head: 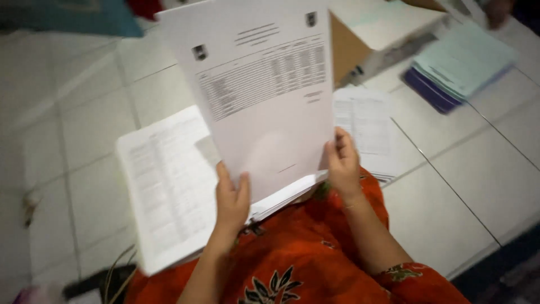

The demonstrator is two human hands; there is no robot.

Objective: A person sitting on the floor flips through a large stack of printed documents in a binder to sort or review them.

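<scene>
both hands grasp the sheet (264, 95) by its bottom edge, left hand (232, 204) at the lower left corner, right hand (343, 164) at the lower right; it stands upright above a paper stack (169, 191) on the lap.

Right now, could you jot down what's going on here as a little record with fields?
setting: white tiled floor, person seated on it
left hand: grips the lower left edge of a stack of printed sheets
right hand: grips the stack's lower right edge
stack: held up, tilted, top page shows a table
lap: orange flowered cloth
left of lap: thick pile of printed pages
far right: pale green folders on the floor
behind the stack: cardboard box
</scene>
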